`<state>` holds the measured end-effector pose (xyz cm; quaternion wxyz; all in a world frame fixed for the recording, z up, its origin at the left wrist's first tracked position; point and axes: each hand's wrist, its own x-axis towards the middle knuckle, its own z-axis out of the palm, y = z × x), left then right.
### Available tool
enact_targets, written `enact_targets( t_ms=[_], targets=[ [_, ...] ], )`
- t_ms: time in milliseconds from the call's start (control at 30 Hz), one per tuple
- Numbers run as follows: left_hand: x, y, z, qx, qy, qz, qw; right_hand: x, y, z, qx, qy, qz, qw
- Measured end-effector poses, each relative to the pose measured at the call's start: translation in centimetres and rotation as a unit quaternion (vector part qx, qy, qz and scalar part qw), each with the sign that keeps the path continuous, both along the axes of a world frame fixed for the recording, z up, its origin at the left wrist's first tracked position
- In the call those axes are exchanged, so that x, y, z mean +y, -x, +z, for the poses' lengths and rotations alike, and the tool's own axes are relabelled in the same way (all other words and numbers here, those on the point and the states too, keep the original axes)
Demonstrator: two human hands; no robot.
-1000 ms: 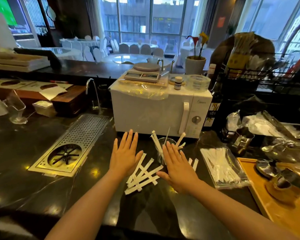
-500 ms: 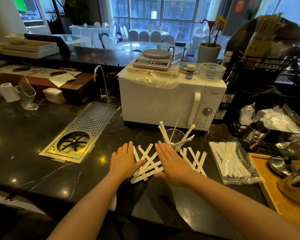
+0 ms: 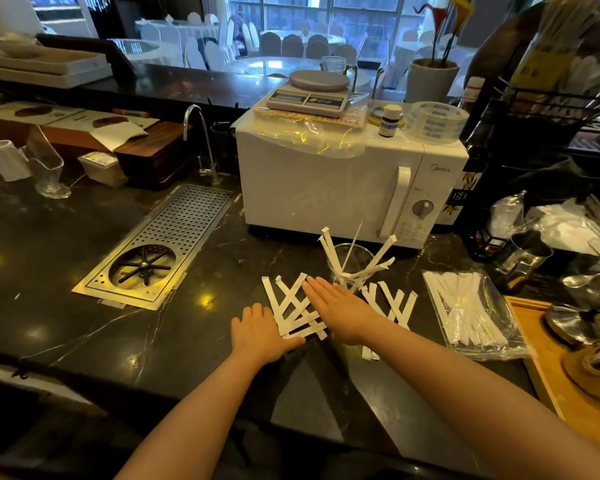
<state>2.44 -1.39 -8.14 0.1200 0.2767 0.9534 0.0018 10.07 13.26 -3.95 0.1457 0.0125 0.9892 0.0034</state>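
Note:
Several white paper-wrapped sticks [image 3: 293, 311] lie criss-crossed on the dark marble counter [image 3: 84, 323]. My left hand [image 3: 258, 332] rests flat at their left edge, fingers straight, thumb touching the pile. My right hand [image 3: 340, 308] lies flat over the right part of the pile, fingers straight and pointing up-left. A second loose group of sticks [image 3: 392, 301] lies just right of that hand. Behind it a clear glass cup [image 3: 352, 263] holds several upright sticks and a thin skewer.
A white microwave [image 3: 326, 188] with a scale [image 3: 310, 95] on top stands behind the cup. A metal rinser tray [image 3: 163, 244] and a tap [image 3: 201, 140] are at left. A plastic bag of sticks [image 3: 471, 313], a metal jug [image 3: 523, 258] and a wooden tray [image 3: 551, 368] are at right.
Both hands have drawn back toward me across the sticks. The left hand has slid to the pile's left edge. The view has tilted down.

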Motion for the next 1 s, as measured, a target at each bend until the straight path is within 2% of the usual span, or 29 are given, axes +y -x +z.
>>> enact_targets(
  t_ms=[367, 667, 1000],
  targets=[
    [2.1, -0.7, -1.0, -0.003, -0.031, 0.037, 0.999, 0.9, 2.2, -2.5, -0.02, 0.005, 0.028, 0.999],
    [4.3, -0.3, -1.1, -0.017, -0.055, 0.03, 0.998, 1.3, 4.0, -2.6, -0.027, 0.011, 0.051, 0.998],
    [5.8, -0.2, -1.1, -0.048, -0.067, 0.018, 0.996, 1.8, 5.7, -2.5, -0.037, -0.036, 0.111, 0.993]
  ],
)
